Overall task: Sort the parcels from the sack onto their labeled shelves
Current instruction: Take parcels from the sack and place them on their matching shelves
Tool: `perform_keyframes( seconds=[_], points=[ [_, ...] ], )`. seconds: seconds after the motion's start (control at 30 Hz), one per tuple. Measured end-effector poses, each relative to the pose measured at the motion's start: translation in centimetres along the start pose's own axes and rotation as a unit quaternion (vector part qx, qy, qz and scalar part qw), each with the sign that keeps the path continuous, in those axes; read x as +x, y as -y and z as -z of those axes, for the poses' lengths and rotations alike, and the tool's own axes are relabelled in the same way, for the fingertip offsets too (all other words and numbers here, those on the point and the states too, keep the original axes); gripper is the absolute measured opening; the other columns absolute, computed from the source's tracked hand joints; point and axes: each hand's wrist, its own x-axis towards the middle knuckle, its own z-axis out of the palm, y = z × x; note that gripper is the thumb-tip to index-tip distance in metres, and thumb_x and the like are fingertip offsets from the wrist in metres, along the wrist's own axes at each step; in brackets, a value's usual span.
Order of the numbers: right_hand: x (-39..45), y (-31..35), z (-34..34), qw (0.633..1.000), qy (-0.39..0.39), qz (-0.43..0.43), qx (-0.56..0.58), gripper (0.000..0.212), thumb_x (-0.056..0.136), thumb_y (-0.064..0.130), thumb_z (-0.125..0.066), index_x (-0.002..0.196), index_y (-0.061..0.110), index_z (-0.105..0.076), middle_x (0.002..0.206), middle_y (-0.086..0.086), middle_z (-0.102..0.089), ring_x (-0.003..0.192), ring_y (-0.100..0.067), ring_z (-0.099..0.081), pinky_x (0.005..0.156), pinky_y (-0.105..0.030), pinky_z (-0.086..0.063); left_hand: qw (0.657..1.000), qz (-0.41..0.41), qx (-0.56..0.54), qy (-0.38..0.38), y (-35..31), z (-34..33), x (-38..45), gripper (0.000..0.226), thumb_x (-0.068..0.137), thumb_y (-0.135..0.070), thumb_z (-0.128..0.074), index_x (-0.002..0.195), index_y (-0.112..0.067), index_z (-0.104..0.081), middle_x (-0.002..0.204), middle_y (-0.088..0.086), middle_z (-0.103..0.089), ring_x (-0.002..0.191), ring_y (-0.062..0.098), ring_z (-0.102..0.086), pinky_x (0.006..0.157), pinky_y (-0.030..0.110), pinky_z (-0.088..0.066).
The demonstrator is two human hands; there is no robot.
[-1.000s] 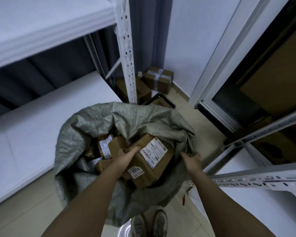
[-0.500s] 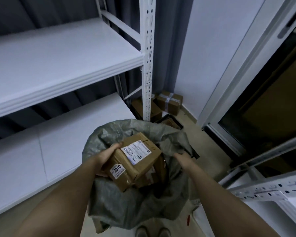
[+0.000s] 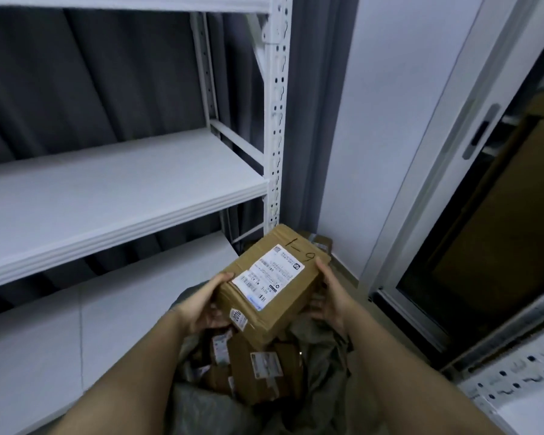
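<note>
Seen from a head-worn camera looking down: closest, two bare forearms reach forward over an open grey sack [image 3: 201, 412] on the floor, with more brown parcels [image 3: 258, 368] lying inside it.

Just above the sack, both hands hold one cardboard parcel [image 3: 274, 284], label side up, probably tilted this way so it can be read. The left hand [image 3: 201, 306] grips the near left end, fingers curled under it and thumb on top. The right hand [image 3: 330, 296] cups the right side, thumb along the upper edge. A white shipping label, a small sticker reading 2010, and the handwritten mark "1-9" are visible on the box.

Beyond, to the left, a white metal shelving unit [image 3: 272, 146] stands with a lower shelf [image 3: 76, 334] and a middle shelf [image 3: 113, 196] in reach; no shelf labels are visible. The unit's upright post is nearest the parcel. Further back are a dark curtain [image 3: 76, 73], a few boxes on the floor in the corner, and a door frame on the right.
</note>
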Motion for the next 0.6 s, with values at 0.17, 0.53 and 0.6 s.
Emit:
perform_keyframes(
  seconds=[0.17,0.53,0.6],
  points=[
    [-1.9,3.5,1.9,1.000,-0.007,0.018,-0.018,0.120,0.042,0.079,-0.075,0.144,0.028,-0.037,0.126,-0.007,-0.055,0.103,-0.030,-0.061,0.066,-0.038,-0.057,0.996,-0.045,0.067,0.028,-4.9,-1.1,-1.4,0.061,0.061,-0.056,-0.076,0.106,-0.016,-0.063,0.099,0.007,-0.059,0.086,0.024,-0.062,0.077,0.040,-0.056],
    [-3.3,4.1,1.6,0.982,-0.025,0.060,0.179,0.080,0.074,0.054,-0.070,0.142,0.024,-0.040,0.129,-0.010,-0.055,0.116,-0.030,-0.054,0.090,-0.045,-0.052,0.998,-0.051,-0.008,0.036,-4.1,-6.7,-4.5,0.100,0.052,-0.075,-0.064,0.141,-0.046,-0.027,0.158,0.010,-0.016,0.129,0.032,-0.045,0.077,0.045,-0.055],
    [-4.1,3.7,0.0,0.980,-0.010,0.074,0.186,0.072,0.079,0.052,-0.066,0.141,0.023,-0.043,0.122,-0.009,-0.058,0.115,-0.028,-0.054,0.101,-0.046,-0.046,0.996,-0.027,0.009,0.086,-3.2,-8.1,-5.0,0.113,0.053,-0.075,-0.067,0.148,-0.042,-0.015,0.158,0.012,-0.015,0.131,0.033,-0.044,0.096,0.052,-0.046]
  ],
)
